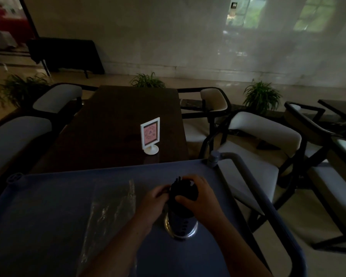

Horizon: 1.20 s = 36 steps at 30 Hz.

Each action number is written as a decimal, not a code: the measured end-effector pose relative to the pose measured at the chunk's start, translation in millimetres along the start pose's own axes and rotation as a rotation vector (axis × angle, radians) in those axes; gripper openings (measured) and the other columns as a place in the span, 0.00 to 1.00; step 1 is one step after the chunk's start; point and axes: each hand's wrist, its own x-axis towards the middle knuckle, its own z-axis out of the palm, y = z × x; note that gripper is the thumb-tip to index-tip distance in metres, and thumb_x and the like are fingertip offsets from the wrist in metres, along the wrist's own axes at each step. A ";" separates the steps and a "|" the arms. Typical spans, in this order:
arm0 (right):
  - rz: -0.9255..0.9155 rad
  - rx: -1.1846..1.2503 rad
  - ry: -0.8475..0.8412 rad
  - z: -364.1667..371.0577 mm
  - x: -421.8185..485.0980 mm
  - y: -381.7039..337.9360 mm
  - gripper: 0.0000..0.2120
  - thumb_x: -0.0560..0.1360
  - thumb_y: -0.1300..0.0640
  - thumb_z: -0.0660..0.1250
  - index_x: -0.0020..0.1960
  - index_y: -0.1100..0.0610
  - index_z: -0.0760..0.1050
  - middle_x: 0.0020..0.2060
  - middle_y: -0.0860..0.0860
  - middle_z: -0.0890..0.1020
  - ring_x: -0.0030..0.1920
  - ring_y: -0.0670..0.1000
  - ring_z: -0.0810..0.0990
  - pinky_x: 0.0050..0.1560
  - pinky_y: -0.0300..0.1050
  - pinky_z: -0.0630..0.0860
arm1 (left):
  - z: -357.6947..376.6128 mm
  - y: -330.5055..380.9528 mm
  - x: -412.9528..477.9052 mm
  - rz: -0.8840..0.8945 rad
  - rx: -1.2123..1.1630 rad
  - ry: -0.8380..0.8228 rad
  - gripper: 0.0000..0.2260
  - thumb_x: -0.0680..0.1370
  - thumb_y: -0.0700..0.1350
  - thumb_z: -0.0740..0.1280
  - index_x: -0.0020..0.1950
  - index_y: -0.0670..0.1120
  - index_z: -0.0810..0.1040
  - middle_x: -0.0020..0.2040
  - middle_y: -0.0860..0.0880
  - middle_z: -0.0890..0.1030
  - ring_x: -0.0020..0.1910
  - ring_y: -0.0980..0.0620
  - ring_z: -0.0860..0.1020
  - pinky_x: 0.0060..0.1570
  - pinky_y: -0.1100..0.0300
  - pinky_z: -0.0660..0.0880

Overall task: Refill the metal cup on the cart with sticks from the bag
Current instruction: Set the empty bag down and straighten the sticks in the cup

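Observation:
A metal cup with small holes in its wall stands upright on the blue-grey cart top. A thick bundle of dark sticks pokes out of its mouth. My right hand wraps over the bundle from the right, thumb in front. On the bundle's left side, my left hand presses its fingers against the sticks. The clear plastic bag lies flat and crumpled on the cart, left of the cup.
A dark table beyond the cart carries a white framed sign. Padded chairs flank the table and the cart's right side. The cart handle runs along the right edge. Potted plants line the far wall.

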 end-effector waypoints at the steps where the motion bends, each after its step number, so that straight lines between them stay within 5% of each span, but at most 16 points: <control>1: 0.013 0.045 0.017 -1.0 -2.8 0.5 0.26 0.65 0.47 0.77 0.60 0.39 0.70 0.56 0.40 0.74 0.55 0.35 0.72 0.50 0.29 0.70 | 0.3 0.2 0.0 0.004 0.003 -0.005 0.15 0.79 0.41 0.64 0.44 0.62 0.82 0.42 0.62 0.85 0.40 0.67 0.82 0.39 0.62 0.74; 6: 0.129 0.359 0.055 -6.6 -25.7 16.7 0.36 0.68 0.47 0.76 0.71 0.40 0.63 0.65 0.37 0.70 0.66 0.39 0.70 0.63 0.41 0.72 | -0.6 1.4 -0.4 0.047 -0.030 -0.037 0.10 0.79 0.42 0.66 0.53 0.57 0.81 0.55 0.56 0.83 0.53 0.59 0.81 0.49 0.59 0.76; 8: 0.163 0.452 0.009 -6.6 -37.7 26.1 0.44 0.64 0.43 0.77 0.74 0.42 0.59 0.69 0.40 0.69 0.68 0.38 0.68 0.65 0.40 0.69 | -6.3 -0.5 -1.2 0.086 -0.036 -0.115 0.10 0.76 0.51 0.69 0.57 0.58 0.79 0.57 0.56 0.83 0.57 0.58 0.80 0.52 0.64 0.77; 10: 0.184 0.443 -0.054 -3.9 -48.2 36.1 0.52 0.61 0.41 0.78 0.77 0.46 0.54 0.73 0.44 0.65 0.72 0.41 0.65 0.69 0.42 0.65 | -13.6 -3.6 -3.1 0.123 -0.025 -0.252 0.26 0.69 0.62 0.73 0.65 0.57 0.75 0.60 0.58 0.82 0.61 0.60 0.78 0.55 0.66 0.76; 13: 0.194 0.409 -0.113 0.0 -54.9 46.6 0.57 0.59 0.41 0.79 0.78 0.50 0.52 0.76 0.45 0.62 0.75 0.44 0.62 0.71 0.49 0.64 | -21.6 -14.3 -4.7 0.092 0.031 -0.373 0.38 0.64 0.59 0.78 0.70 0.57 0.66 0.65 0.64 0.77 0.67 0.64 0.72 0.62 0.67 0.72; 15: 0.198 0.413 -0.127 1.3 -51.5 51.4 0.55 0.60 0.46 0.82 0.78 0.52 0.53 0.75 0.45 0.64 0.74 0.44 0.63 0.70 0.48 0.65 | -24.5 -24.9 -3.1 0.075 0.127 -0.376 0.39 0.63 0.53 0.80 0.69 0.63 0.64 0.64 0.68 0.74 0.67 0.67 0.69 0.64 0.68 0.69; 18: 0.179 0.446 -0.149 1.9 -40.6 55.6 0.46 0.62 0.57 0.81 0.73 0.51 0.60 0.69 0.44 0.72 0.68 0.37 0.70 0.64 0.35 0.70 | -21.1 -35.8 5.6 0.040 0.208 -0.337 0.44 0.65 0.46 0.80 0.75 0.57 0.59 0.67 0.61 0.71 0.68 0.63 0.68 0.68 0.62 0.66; 21: 0.168 0.474 -0.164 1.8 -30.3 57.2 0.34 0.65 0.67 0.79 0.65 0.51 0.69 0.57 0.42 0.83 0.59 0.36 0.78 0.53 0.30 0.75 | -14.5 -33.5 12.1 0.045 0.209 -0.338 0.39 0.65 0.42 0.80 0.70 0.58 0.65 0.63 0.62 0.75 0.61 0.69 0.72 0.58 0.71 0.71; 24: 0.190 0.481 -0.141 -0.1 -19.1 56.9 0.29 0.65 0.65 0.79 0.60 0.49 0.74 0.53 0.44 0.84 0.56 0.39 0.81 0.50 0.32 0.77 | -8.5 -28.6 20.3 0.081 0.215 -0.305 0.37 0.65 0.41 0.80 0.68 0.57 0.68 0.63 0.57 0.78 0.62 0.64 0.75 0.63 0.64 0.73; 27: 0.208 0.495 -0.178 0.1 -9.4 58.2 0.29 0.64 0.63 0.81 0.60 0.50 0.75 0.56 0.49 0.83 0.59 0.46 0.81 0.56 0.42 0.79 | -7.2 -24.7 33.3 0.105 0.278 -0.357 0.40 0.67 0.34 0.78 0.72 0.52 0.63 0.62 0.57 0.76 0.59 0.66 0.75 0.56 0.71 0.73; 31: 0.177 0.493 -0.233 -0.2 3.6 55.1 0.22 0.67 0.66 0.78 0.59 0.60 0.78 0.54 0.55 0.85 0.56 0.50 0.83 0.57 0.46 0.79 | -4.4 -19.9 45.0 0.101 0.351 -0.300 0.38 0.66 0.37 0.79 0.71 0.51 0.66 0.64 0.50 0.76 0.66 0.51 0.73 0.62 0.60 0.73; 36: 0.168 0.478 -0.253 2.7 13.9 47.2 0.15 0.71 0.61 0.76 0.58 0.58 0.80 0.51 0.53 0.86 0.54 0.48 0.84 0.52 0.41 0.79 | 3.7 -9.0 46.2 0.133 0.344 -0.302 0.28 0.69 0.39 0.77 0.57 0.62 0.67 0.55 0.64 0.73 0.53 0.70 0.75 0.43 0.79 0.72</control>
